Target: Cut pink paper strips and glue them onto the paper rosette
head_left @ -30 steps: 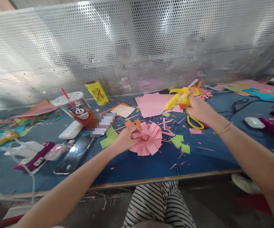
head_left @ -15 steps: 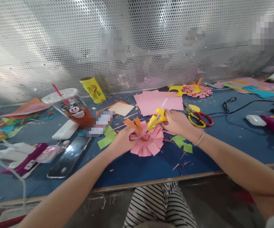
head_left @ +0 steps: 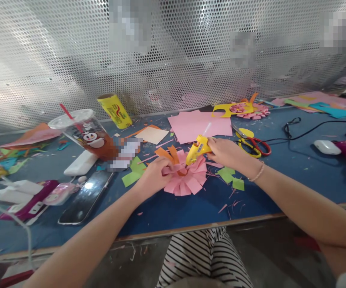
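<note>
A pink paper flower (head_left: 187,187) is held down on the blue table (head_left: 173,218), its petal (head_left: 173,169) pinched by the left hand (head_left: 155,173), as a yellow glue gun (head_left: 199,148) is gripped in the right hand (head_left: 223,153). The nozzle (head_left: 187,165) is best held steady near the orange centre (head_left: 182,173), the pinch well clear of its likely hot tip, and nearby green scraps (head_left: 238,184) avoided.

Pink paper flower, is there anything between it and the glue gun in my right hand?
Nothing visible: the yellow glue gun in your right hand points right down at the pink paper flower. Your left hand pinches its left side, beside the nozzle rather than in between.
</note>
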Demonstrator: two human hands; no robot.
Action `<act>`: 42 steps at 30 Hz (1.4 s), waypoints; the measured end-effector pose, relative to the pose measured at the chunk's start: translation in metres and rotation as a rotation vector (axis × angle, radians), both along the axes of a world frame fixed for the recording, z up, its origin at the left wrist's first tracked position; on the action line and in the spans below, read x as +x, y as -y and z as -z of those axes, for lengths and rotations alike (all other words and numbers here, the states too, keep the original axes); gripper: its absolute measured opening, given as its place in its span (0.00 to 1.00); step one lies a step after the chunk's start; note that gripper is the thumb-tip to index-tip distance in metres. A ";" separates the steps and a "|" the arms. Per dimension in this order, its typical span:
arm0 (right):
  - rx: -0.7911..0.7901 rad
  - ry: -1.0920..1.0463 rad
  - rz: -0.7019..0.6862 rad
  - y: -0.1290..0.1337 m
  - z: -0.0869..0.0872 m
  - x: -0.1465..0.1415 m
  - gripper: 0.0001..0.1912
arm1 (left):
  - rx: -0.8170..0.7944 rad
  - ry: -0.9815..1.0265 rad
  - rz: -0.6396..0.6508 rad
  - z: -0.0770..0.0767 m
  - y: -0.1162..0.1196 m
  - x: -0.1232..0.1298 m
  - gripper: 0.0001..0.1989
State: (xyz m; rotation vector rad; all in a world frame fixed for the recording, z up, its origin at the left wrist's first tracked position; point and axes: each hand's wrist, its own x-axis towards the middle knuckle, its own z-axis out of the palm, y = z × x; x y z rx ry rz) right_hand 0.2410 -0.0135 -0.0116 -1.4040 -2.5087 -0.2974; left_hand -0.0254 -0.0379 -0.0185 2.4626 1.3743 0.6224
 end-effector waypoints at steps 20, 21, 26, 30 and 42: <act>0.010 0.050 -0.029 -0.001 -0.004 0.009 0.17 | -0.043 0.027 -0.001 -0.004 0.001 0.002 0.06; 0.007 0.054 -0.034 0.000 -0.005 0.011 0.17 | -0.044 0.023 -0.002 -0.004 0.001 0.002 0.06; 0.028 0.107 -0.018 0.002 -0.010 0.019 0.16 | -0.044 0.010 -0.003 -0.004 0.001 0.002 0.07; 0.042 0.096 -0.006 0.002 -0.010 0.016 0.15 | -0.034 0.020 0.001 -0.002 0.000 0.001 0.08; 0.092 0.142 0.044 0.005 -0.014 0.021 0.12 | -0.030 0.039 -0.025 -0.001 0.000 0.003 0.08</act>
